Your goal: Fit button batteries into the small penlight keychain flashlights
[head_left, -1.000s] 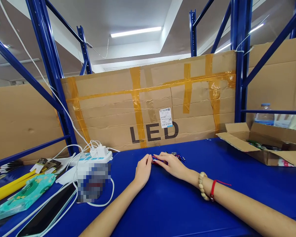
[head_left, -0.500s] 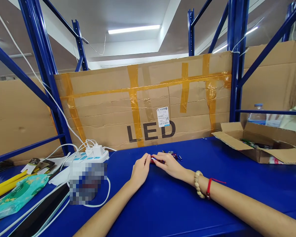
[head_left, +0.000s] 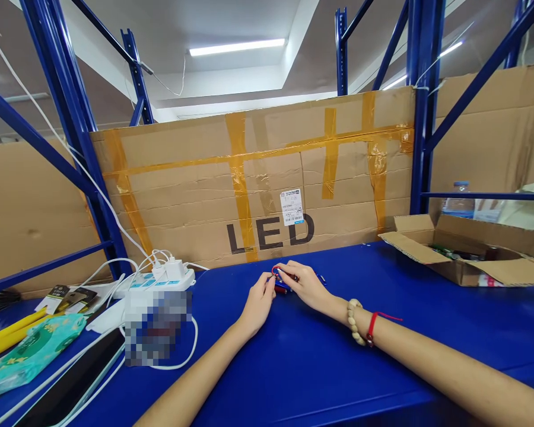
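Both of my hands meet near the middle of the blue tabletop point(head_left: 249, 379). A thin red cord point(head_left: 275, 269) bends in a small loop between my fingertips. My left hand point(head_left: 258, 299) is closed in a pinch at the cord's lower left side. Closed too, my right hand point(head_left: 303, 281) pinches the cord from the right, palm down. Just below the loop shows a small dark red piece point(head_left: 282, 289), partly covered by my fingers. Small shiny bits point(head_left: 323, 279) lie behind my right hand; most of them are hidden.
A white power strip point(head_left: 160, 280) with plugs and cables stands at left, beside a teal packet point(head_left: 35, 344) and yellow handles point(head_left: 13, 329). An open cardboard box point(head_left: 463, 273) holds small items at right. Behind stands a large taped cardboard panel point(head_left: 196, 207) between blue posts.
The red cord now shows as a raised loop between my fingertips. My right hand has shifted slightly, hiding more of the small pieces behind it. The view has tilted a little.
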Available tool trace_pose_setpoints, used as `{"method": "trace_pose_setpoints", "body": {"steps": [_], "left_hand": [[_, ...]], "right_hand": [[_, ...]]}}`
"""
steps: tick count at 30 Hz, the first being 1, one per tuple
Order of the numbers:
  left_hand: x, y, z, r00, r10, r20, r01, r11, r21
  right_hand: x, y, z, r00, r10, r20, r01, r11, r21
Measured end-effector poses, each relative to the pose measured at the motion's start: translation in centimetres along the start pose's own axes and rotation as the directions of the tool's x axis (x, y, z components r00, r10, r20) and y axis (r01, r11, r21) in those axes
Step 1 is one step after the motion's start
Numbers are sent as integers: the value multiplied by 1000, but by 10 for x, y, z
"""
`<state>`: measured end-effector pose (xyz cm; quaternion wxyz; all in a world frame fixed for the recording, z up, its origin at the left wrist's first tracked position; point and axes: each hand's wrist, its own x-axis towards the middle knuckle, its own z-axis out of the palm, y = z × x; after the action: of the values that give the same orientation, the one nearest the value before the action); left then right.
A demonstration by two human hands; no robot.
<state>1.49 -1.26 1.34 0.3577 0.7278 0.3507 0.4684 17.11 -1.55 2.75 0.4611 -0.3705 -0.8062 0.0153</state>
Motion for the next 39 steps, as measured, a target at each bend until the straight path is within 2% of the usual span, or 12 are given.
{"method": "trace_pose_setpoints", "body": {"steps": [13,22,29,34,39], "left_hand": [[-3,11,6,994,-101,49,110,963,-245],[0,12,6,986,-165,-3,158,949,-274],[-5,12,10,983,-182,23,182,948,-260],[-6,13,14,978,-207,-1,201,950,-240],[-1,15,3,956,-269,-116,234,940,-250]], "right_hand": [[-1,-4,4,997,-17,-74,19,999,26],[0,1,4,995,-19,-99,23,999,36],[0,-2,4,994,-13,-109,16,1000,20],[5,1,-2,985,66,-159,-73,997,-38],[11,23,-29,943,244,-225,-285,944,-168]]}}
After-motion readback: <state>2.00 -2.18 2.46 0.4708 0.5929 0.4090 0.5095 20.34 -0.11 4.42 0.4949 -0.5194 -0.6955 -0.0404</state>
